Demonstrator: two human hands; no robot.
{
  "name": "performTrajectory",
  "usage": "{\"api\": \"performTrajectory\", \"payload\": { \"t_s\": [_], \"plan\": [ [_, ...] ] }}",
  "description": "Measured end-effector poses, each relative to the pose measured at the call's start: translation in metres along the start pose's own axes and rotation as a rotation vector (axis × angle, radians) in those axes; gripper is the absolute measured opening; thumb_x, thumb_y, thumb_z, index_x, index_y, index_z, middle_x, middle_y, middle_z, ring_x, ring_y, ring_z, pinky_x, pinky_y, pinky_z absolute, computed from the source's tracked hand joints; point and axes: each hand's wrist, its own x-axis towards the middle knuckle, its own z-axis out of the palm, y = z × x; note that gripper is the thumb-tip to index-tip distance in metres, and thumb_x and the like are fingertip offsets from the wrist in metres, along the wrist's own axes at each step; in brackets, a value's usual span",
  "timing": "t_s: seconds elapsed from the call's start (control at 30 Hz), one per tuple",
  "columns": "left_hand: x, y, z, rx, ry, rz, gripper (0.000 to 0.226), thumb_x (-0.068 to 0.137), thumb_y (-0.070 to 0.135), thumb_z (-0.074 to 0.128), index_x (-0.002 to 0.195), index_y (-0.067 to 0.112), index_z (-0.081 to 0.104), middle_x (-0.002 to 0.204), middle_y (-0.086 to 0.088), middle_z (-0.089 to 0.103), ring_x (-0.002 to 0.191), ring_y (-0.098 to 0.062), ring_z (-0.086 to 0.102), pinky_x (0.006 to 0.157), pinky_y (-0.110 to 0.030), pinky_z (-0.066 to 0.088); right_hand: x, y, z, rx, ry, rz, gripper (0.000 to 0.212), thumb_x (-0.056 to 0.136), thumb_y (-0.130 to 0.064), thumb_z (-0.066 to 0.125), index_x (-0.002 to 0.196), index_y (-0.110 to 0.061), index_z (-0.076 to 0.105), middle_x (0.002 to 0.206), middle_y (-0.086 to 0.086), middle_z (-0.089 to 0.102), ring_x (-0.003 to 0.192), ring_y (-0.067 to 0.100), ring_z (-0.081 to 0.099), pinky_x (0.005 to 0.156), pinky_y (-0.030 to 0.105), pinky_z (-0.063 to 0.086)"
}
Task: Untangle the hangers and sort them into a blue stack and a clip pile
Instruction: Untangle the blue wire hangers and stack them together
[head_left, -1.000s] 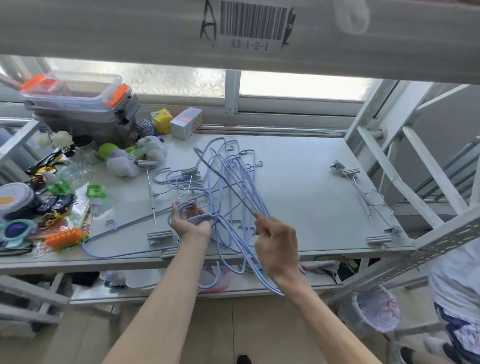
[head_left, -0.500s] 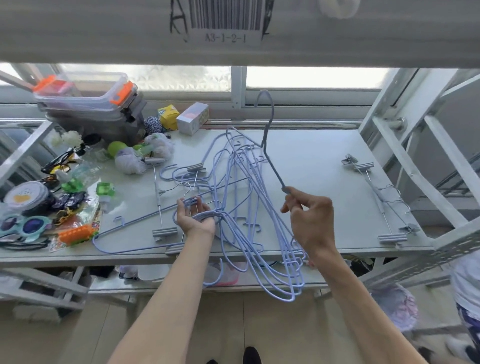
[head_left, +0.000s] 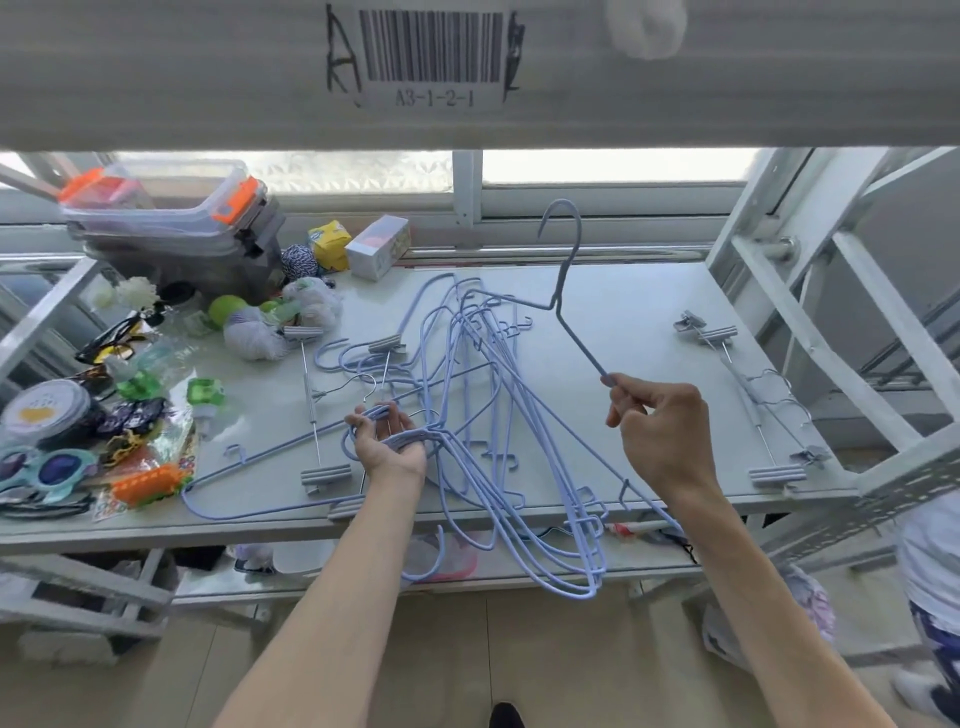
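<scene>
A tangle of light blue wire hangers lies across the middle of the white shelf, with its lower ends drooping over the front edge. My left hand grips a bunch of their shoulders near the front. My right hand pinches one blue hanger by its arm and holds it raised, hook up, above the tangle. Metal clip hangers lie under and left of the tangle. Two more clip hangers lie together at the shelf's right end.
Clutter fills the shelf's left end: stacked clear boxes with orange latches, small cartons, mesh-wrapped fruit, goggles and toys. A shelf beam with a barcode label hangs overhead. Slanted rack struts stand at the right.
My right hand has lifted one blue hanger up out of the tangle and moved it right; its hook now stands above the pile. My left hand has stayed clamped on the bunch.
</scene>
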Motion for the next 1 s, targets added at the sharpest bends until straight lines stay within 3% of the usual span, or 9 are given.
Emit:
{"api": "performTrajectory", "payload": {
  "t_s": [0.2, 0.3, 0.43, 0.5, 0.57, 0.7, 0.83, 0.93, 1.0],
  "plan": [
    [-0.001, 0.001, 0.000, 0.005, 0.000, -0.008, 0.013, 0.096, 0.023, 0.054, 0.085, 0.026, 0.060, 0.085, 0.003, 0.061, 0.073, -0.012, 0.058, 0.071, -0.023, 0.045, -0.009, -0.013, -0.007, 0.037, 0.020, -0.012, 0.021, 0.094, -0.009, 0.057, 0.105, -0.007, 0.074, 0.069, 0.004, 0.070, 0.066, 0.009, 0.060, 0.051, 0.006, 0.040],
    [0.000, 0.001, 0.000, 0.004, 0.004, -0.012, 0.013, 0.096, 0.024, 0.054, 0.085, 0.025, 0.060, 0.085, 0.002, 0.062, 0.072, -0.013, 0.058, 0.070, -0.023, 0.044, -0.012, -0.027, -0.010, 0.049, 0.065, -0.044, 0.022, 0.093, -0.010, 0.058, 0.109, -0.011, 0.074, 0.069, 0.000, 0.070, 0.058, 0.001, 0.056, 0.052, 0.008, 0.042],
    [0.000, 0.001, -0.001, 0.004, -0.007, -0.010, 0.011, 0.096, 0.025, 0.055, 0.086, 0.025, 0.060, 0.086, 0.001, 0.061, 0.073, -0.013, 0.058, 0.070, -0.023, 0.044, -0.019, -0.035, 0.014, -0.117, 0.158, -0.142, 0.029, 0.092, -0.010, 0.058, 0.117, -0.020, 0.070, 0.078, -0.005, 0.072, 0.074, 0.014, 0.066, 0.065, 0.032, 0.054],
    [-0.001, 0.001, -0.001, 0.007, -0.008, -0.011, 0.010, 0.095, 0.028, 0.056, 0.086, 0.024, 0.059, 0.085, 0.001, 0.061, 0.073, -0.013, 0.058, 0.070, -0.023, 0.045, -0.027, -0.033, 0.035, -0.266, 0.173, -0.224, 0.041, 0.089, -0.002, 0.055, 0.119, -0.025, 0.068, 0.085, -0.005, 0.072, 0.078, 0.021, 0.067, 0.062, 0.029, 0.049],
    [-0.001, 0.001, -0.001, 0.005, -0.004, -0.017, 0.011, 0.094, 0.029, 0.057, 0.085, 0.024, 0.059, 0.084, 0.000, 0.061, 0.072, -0.013, 0.058, 0.069, -0.023, 0.046, -0.039, -0.025, 0.057, -0.436, 0.131, -0.301, 0.054, 0.080, 0.005, 0.053, 0.122, -0.026, 0.066, 0.087, -0.004, 0.071, 0.073, 0.027, 0.066, 0.055, 0.028, 0.040],
    [0.001, 0.002, -0.002, -0.017, 0.003, -0.027, 0.018, 0.095, 0.032, 0.057, 0.082, 0.020, 0.059, 0.078, -0.001, 0.063, 0.071, -0.014, 0.058, 0.068, -0.023, 0.047, -0.070, -0.002, 0.096, -0.658, -0.145, -0.309, 0.063, 0.075, 0.005, 0.053, 0.132, -0.021, 0.056, 0.094, 0.001, 0.067, 0.069, 0.031, 0.067, 0.053, 0.029, 0.033],
    [0.006, 0.002, -0.006, -0.004, -0.031, -0.029, 0.028, 0.094, 0.039, 0.055, 0.082, 0.014, 0.057, 0.071, -0.002, 0.063, 0.066, -0.015, 0.059, 0.063, -0.023, 0.047, -0.091, 0.012, 0.119, -0.799, -0.246, -0.282, 0.063, 0.049, -0.004, 0.078, 0.110, -0.014, 0.070, 0.075, 0.003, 0.063, 0.041, 0.024, 0.060, 0.037, 0.025, 0.028],
    [0.011, 0.002, -0.009, 0.016, -0.049, -0.004, 0.030, 0.091, 0.044, 0.058, 0.084, 0.015, 0.058, 0.078, -0.001, 0.060, 0.067, -0.016, 0.060, 0.065, -0.025, 0.045, -0.093, 0.013, 0.124, -0.748, -0.357, -0.218, 0.053, 0.082, -0.011, 0.056, 0.135, -0.012, 0.050, 0.109, 0.012, 0.059, 0.078, 0.032, 0.068, 0.057, 0.033, 0.043],
    [0.012, 0.003, -0.010, 0.028, -0.057, -0.011, 0.030, 0.089, 0.045, 0.059, 0.085, 0.015, 0.059, 0.079, -0.002, 0.060, 0.067, -0.016, 0.060, 0.065, -0.025, 0.045, -0.091, 0.013, 0.123, -0.686, -0.346, -0.265, 0.036, 0.093, -0.024, 0.044, 0.125, -0.011, 0.055, 0.115, 0.013, 0.055, 0.100, 0.033, 0.060, 0.075, 0.036, 0.046]
  ]
}}
